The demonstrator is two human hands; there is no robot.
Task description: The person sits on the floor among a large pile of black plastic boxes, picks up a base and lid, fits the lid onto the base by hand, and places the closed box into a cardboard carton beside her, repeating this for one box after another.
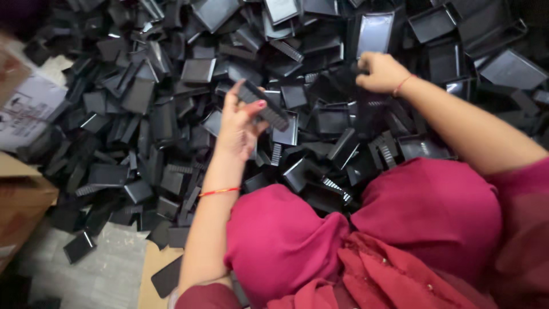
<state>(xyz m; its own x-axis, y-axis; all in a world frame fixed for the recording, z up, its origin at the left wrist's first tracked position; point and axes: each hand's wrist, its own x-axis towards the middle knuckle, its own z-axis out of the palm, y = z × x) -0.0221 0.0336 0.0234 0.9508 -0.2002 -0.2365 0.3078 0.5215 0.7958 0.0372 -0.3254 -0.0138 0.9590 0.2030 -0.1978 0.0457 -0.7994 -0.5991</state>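
Comb-like black plastic piece [264, 106], toothed along one edge, sits pinched in my left hand [239, 127], fingers [231, 98] closed round it and lifted above the heap, apparently so I can look it over. My right hand [380, 71] reaches further out, fingers curled onto a dark part in the pile of black trays and combs [143, 114]; I cannot tell whether it grips anything. The pile covers the floor [108, 274]. Cardboard boxes [23, 194] are cut off at the left.

A grey floor [108, 274] carries a heap of black plastic parts [171, 114]. Cardboard [151, 269] lies flat on it, boxes [23, 194] at left.
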